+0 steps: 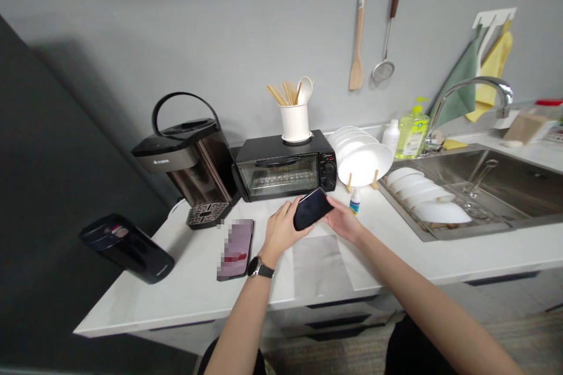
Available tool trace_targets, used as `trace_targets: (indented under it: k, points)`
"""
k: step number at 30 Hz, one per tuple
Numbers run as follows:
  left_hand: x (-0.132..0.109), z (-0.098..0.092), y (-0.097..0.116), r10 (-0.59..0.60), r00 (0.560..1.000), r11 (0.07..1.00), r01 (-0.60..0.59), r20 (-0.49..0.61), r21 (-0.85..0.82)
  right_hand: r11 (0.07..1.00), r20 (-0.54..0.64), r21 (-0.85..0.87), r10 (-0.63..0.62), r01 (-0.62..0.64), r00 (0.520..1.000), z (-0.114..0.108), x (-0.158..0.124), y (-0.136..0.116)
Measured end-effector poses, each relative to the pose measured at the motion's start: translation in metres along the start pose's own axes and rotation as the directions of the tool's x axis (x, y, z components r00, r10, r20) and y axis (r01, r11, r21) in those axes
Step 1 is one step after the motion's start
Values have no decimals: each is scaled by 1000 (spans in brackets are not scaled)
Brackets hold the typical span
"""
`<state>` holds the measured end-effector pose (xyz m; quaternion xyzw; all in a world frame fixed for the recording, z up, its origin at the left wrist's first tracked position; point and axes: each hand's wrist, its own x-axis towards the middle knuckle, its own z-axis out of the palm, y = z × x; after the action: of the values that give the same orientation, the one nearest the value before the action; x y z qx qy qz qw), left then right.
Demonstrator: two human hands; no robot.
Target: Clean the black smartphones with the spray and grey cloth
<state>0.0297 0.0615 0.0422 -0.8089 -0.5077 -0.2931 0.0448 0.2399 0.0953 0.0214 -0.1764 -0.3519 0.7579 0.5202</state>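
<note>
Both my hands hold a smartphone (312, 210) with a dark screen, tilted above the white counter (382, 258). My left hand (281, 227), with a watch (259, 268) on its wrist, wraps the phone's left end. At the right end, the fingers of my right hand (342, 220) grip its edge. Below them a grey cloth (319, 266) lies flat on the counter. A small white bottle with a blue label (355, 201) stands just beyond my right hand. Left of my left wrist lies a second phone (237, 249), its screen lit and partly pixelated.
A toaster oven (285, 167) bears a white utensil holder (295, 122). To its left stand a water dispenser (189, 158) and a dark bin-like container (127, 249). Plates (365, 161) sit in a rack at right, near soap (412, 132) and the sink (519, 179) with bowls (422, 193).
</note>
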Motion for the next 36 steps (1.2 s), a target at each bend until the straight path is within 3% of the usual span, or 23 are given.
trace_targets:
  k: [4, 9, 16, 21, 23, 27, 31, 36]
  points:
    - [-1, 0, 4, -23, 999, 998, 21, -29, -62, 995, 6, -59, -77, 77, 997, -7, 2, 4]
    - [-1, 0, 7, -36, 999, 996, 34, -29, -88, 997, 17, -45, -70, 70, 997, -13, 3, 8]
    - [-3, -3, 4, -34, 999, 988, 32, -8, -154, 995, 14, 86, 43, -44, 999, -8, -4, 3]
    - [-4, 2, 12, -11, 1000, 891, 22, 27, -453, 975, 56, 108, 189, -194, 980, 0, -9, 7]
    - [-2, 5, 15, -44, 999, 860, 41, 6, -509, 985, 35, 109, 134, -137, 990, 4, -10, 9]
    - [1, 7, 12, -110, 990, 917, 65, -93, -393, 998, 3, 65, 6, -7, 1000, 13, -9, 6]
    - [1, 7, 8, -95, 995, 947, 80, -34, -311, 999, -12, 4, -42, 42, 999, 18, -8, 3]
    - [-1, 8, 10, -79, 997, 941, 81, 18, -327, 994, -42, 74, -72, 75, 997, 14, -7, 2]
